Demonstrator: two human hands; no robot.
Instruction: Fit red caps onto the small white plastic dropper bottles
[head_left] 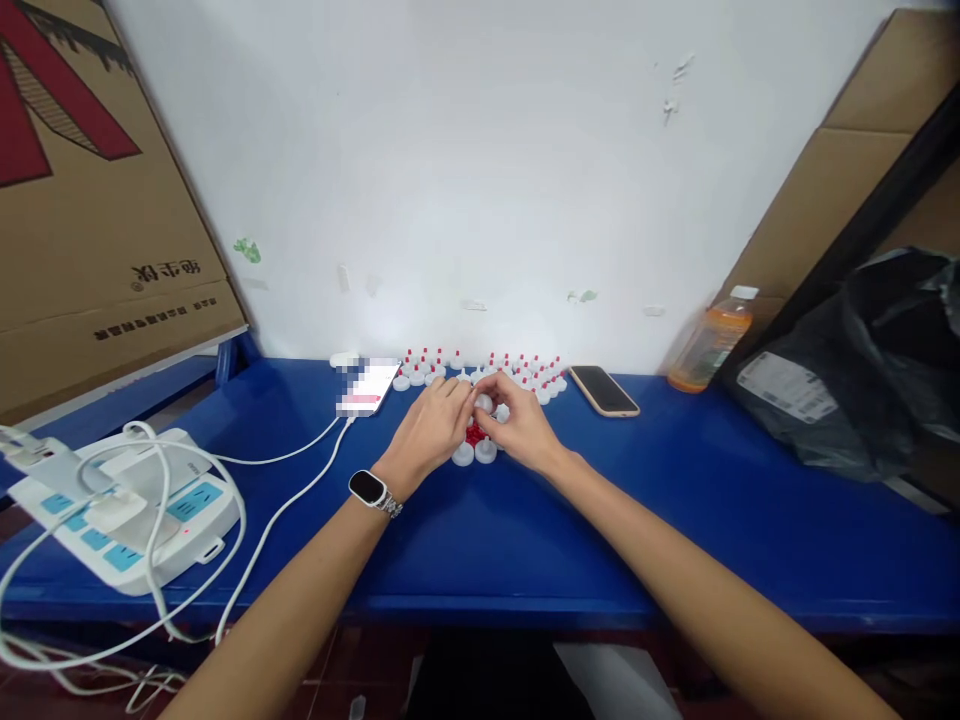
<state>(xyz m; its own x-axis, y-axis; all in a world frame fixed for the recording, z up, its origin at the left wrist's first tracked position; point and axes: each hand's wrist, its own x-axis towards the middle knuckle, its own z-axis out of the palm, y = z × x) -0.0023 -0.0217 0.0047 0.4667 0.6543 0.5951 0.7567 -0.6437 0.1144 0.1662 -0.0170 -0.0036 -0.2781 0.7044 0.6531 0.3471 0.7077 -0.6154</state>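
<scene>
My left hand [439, 422] and my right hand [523, 425] meet over the blue table, fingers pinched together around one white nozzle cap [484, 403]. Its tip is partly covered by my fingers. Just below lies a small pile of red tip covers [474, 433]. Nearer to me stand two bare white nozzle caps, a left one [463, 454] and a right one [486, 452]. Farther back, several white nozzle caps with red tips stand in a left group [418, 376] and a right group [541, 380]. My hands hide part of the middle.
A phone [604, 390] lies on the blue table [675, 520] to the right, before an orange drink bottle [711, 340] and a black plastic bag [840, 370]. At left are a lit device [371, 388], a power strip [127, 510] with white cables, and a cardboard box [97, 200].
</scene>
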